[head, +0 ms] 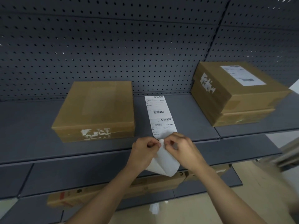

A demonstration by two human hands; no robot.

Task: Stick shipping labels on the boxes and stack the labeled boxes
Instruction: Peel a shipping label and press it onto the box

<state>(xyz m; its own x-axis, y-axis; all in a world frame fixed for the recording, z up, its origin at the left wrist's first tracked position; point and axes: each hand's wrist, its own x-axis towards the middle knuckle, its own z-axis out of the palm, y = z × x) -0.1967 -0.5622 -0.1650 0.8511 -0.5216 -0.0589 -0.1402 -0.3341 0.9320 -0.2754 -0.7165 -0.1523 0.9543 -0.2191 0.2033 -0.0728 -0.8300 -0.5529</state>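
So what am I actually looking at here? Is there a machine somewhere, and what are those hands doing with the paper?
There is no machine: this is one picture from a wide-angle camera worn on a person's head, looking down at their own bare hands. The left hand and right hand pinch the near end of a strip of shipping labels that lies on a grey shelf, seemingly peeling a label from its white backing. To the left sits a plain cardboard box with no label on top. To the right is a stack of two boxes; the top one already wears a label. Behind is a perforated panel.
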